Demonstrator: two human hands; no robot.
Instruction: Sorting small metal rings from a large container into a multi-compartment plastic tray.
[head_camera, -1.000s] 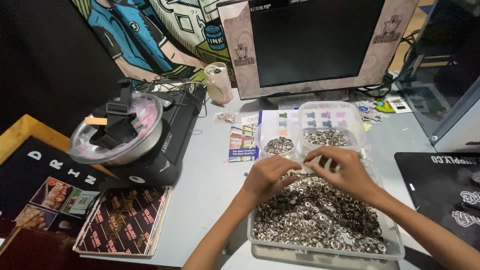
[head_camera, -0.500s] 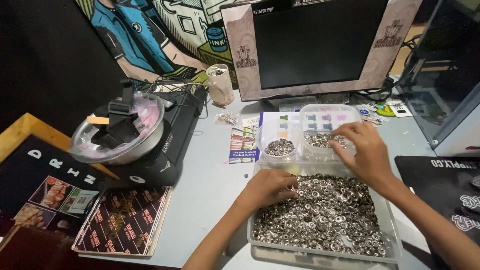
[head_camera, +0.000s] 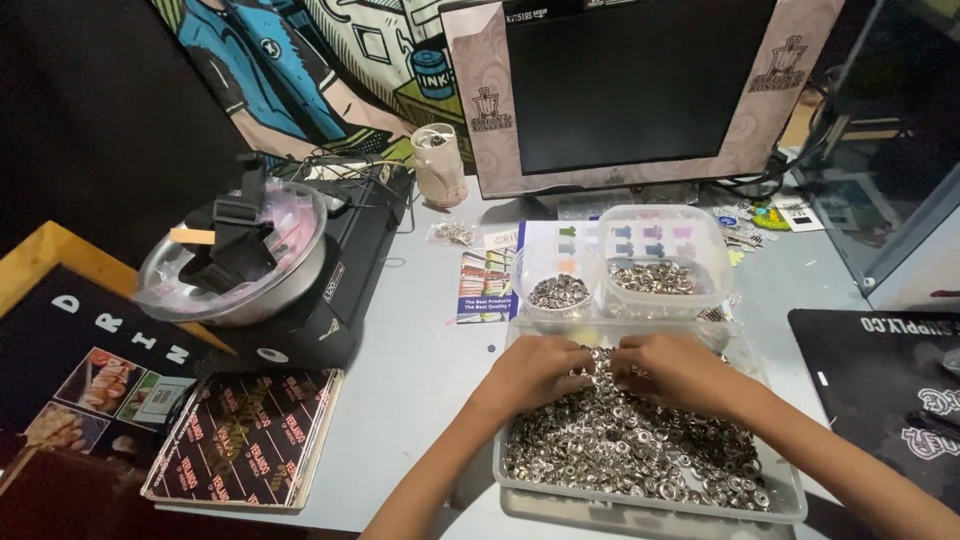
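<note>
Carefully, I judge, the sorting goes best by pinching one metal ring at a time from the heap in the clear tray (head_camera: 520, 470) on the tabletop (head_camera: 420, 350). Both the left hand (head_camera: 530, 370) and right hand (head_camera: 675, 368) rest on the metal rings (head_camera: 630, 450), fingers curled; whether either grip is clamped on a piece I cannot tell.
</note>
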